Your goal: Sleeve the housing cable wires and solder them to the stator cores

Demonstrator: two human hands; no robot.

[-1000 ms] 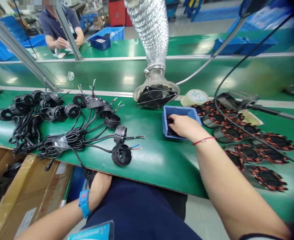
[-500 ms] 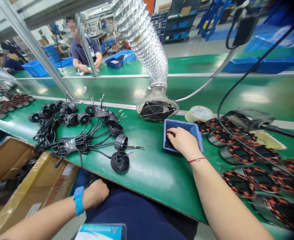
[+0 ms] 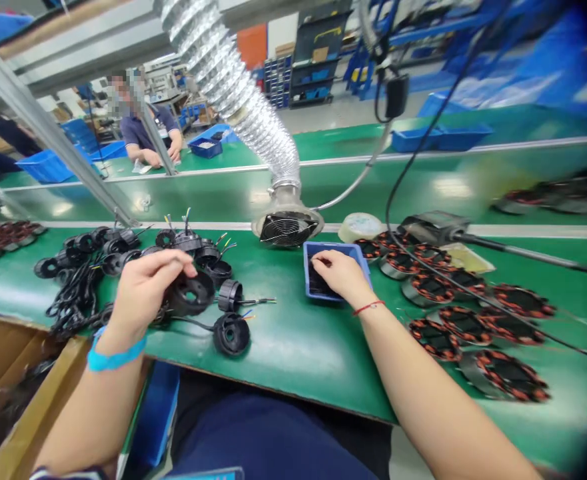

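My left hand [image 3: 146, 290] is closed on a round black plastic cap [image 3: 193, 293] with a hole in its middle, held up above the green bench. Behind and beside it lie similar black caps [image 3: 232, 333] with cables and coloured wire ends. At the small blue bin [image 3: 313, 292], my right hand [image 3: 337, 272] reaches in with its fingers pinched together. Dark small parts lie in the bin; what the fingertips grip, if anything, is hidden.
Copper-wound stator rings [image 3: 506, 375] stand in rows on the right. A fan hood [image 3: 288, 227] hangs from a silver duct over the bench. A tape roll [image 3: 360, 227] lies behind the bin. At lower left is a cardboard box [image 3: 48, 400]. Across the bench sits a co-worker [image 3: 150, 133].
My left hand has risen from below the bench edge to above the cables, now with a black cap in it. My right hand stays in the blue bin. The view has shifted right.
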